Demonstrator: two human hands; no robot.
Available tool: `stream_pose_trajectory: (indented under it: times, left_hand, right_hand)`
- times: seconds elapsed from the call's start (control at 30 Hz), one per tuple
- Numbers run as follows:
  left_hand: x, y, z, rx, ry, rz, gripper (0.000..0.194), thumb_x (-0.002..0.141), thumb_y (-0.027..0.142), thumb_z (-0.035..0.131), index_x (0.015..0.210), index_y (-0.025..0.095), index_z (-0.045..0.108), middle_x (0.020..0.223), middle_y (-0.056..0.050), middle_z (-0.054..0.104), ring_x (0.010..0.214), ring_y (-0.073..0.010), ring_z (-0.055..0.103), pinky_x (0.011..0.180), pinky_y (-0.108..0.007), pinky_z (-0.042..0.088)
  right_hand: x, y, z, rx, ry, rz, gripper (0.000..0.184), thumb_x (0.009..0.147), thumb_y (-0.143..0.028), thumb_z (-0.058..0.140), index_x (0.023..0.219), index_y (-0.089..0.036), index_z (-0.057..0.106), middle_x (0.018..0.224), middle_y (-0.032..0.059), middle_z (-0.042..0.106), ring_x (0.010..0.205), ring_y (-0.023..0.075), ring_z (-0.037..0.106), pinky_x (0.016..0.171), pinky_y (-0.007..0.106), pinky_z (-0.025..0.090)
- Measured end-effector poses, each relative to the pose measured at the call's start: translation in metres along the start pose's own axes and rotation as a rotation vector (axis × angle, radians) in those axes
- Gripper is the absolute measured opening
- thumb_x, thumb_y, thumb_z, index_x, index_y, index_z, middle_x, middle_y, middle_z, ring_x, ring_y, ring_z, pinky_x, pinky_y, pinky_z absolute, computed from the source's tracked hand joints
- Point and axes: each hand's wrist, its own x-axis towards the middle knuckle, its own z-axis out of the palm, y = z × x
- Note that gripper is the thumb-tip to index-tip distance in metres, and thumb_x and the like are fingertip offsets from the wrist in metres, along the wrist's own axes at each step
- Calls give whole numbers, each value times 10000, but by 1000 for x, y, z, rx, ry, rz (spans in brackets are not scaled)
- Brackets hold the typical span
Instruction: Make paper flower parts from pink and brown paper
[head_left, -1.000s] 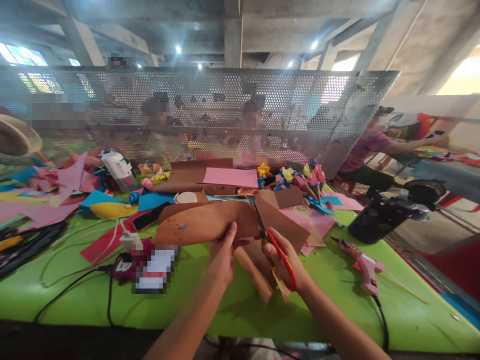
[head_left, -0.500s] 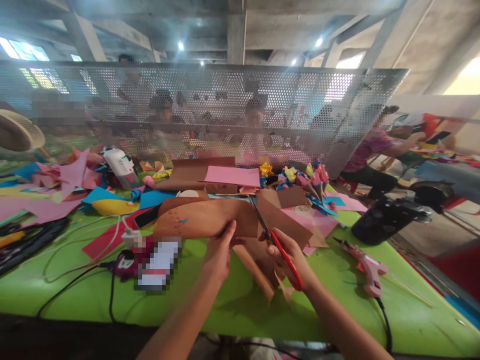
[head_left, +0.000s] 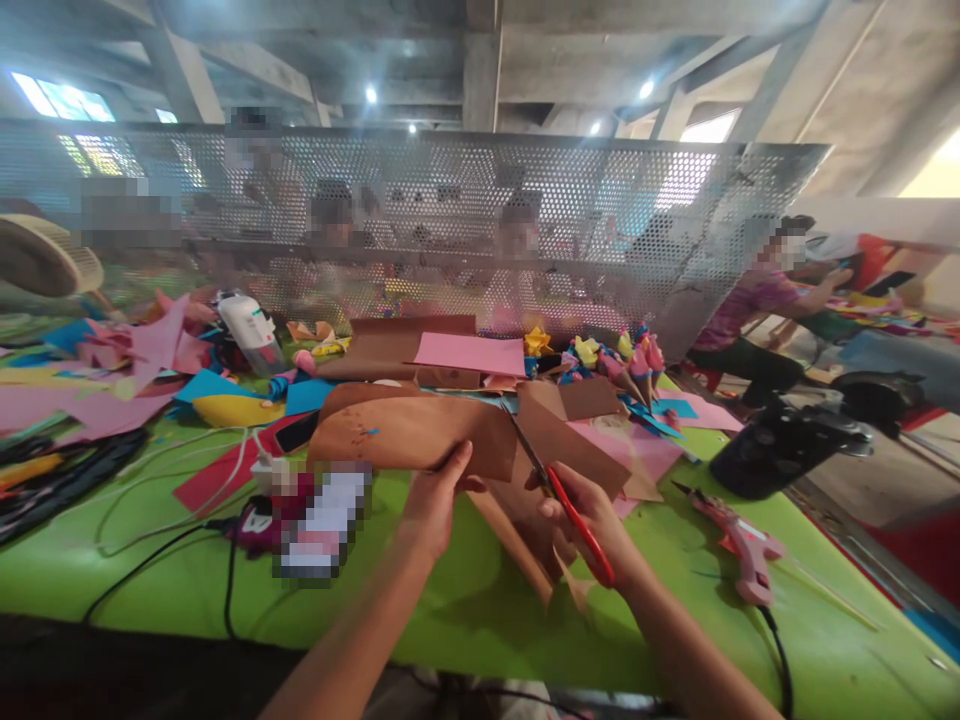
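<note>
A brown paper sheet [head_left: 397, 432], curved along its upper edge, is pinched between the thumb and fingers of my left hand [head_left: 444, 490]. My right hand [head_left: 589, 510] grips red-handled scissors [head_left: 574, 525], whose dark blades point up and left at the right end of this sheet. Whether the blades are fully closed is hard to make out. Below my hands, more brown paper [head_left: 525, 530] hangs or lies over the green table [head_left: 465, 620], with folded or cut strips. Other brown and pink paper pieces [head_left: 637, 450] lie behind the scissors.
A pink glue gun [head_left: 746, 550] and a black cylindrical container [head_left: 765, 450] are on the right. Left of my hands lie a phone [head_left: 322, 530], a power strip [head_left: 251, 525] and cables. Paper cones [head_left: 641, 365] and a perforated metal screen [head_left: 450, 230] stand behind; a person [head_left: 750, 310] sits at right.
The view has shifted slightly, so most things appear a little to the right. My left hand keeps its hold on the brown paper, and the scissors stay at its right end.
</note>
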Motion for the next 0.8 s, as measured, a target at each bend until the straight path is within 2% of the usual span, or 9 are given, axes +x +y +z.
stream_pose_trajectory:
  times: [0.3,0.53,0.8]
  left_hand:
    - [5,0,-5,30,-18,17,456,470,381,901,839,154,760,936,-70,733,749,-172,618,435,-214,503]
    - [11,2,-14,86,-88,44,502,522,401,880,932,140,755,955,-79,732,721,-165,628,466,-231,511]
    - [10,12,-20,172,-154,3,375,556,356,851,829,124,740,828,-61,731,651,-157,609,441,-228,476]
  right_hand:
    - [1,1,-1,-106,-7,-1,476,726,-644,652,812,-176,643,679,0,565,590,148,475,536,246,374]
    - [0,-1,-3,-183,-25,-12,456,750,-629,633,807,-177,660,680,7,594,605,160,504,550,251,392]
    - [0,-5,-3,-178,-4,-19,435,763,-607,628,815,-176,666,662,2,592,559,145,505,518,241,396]
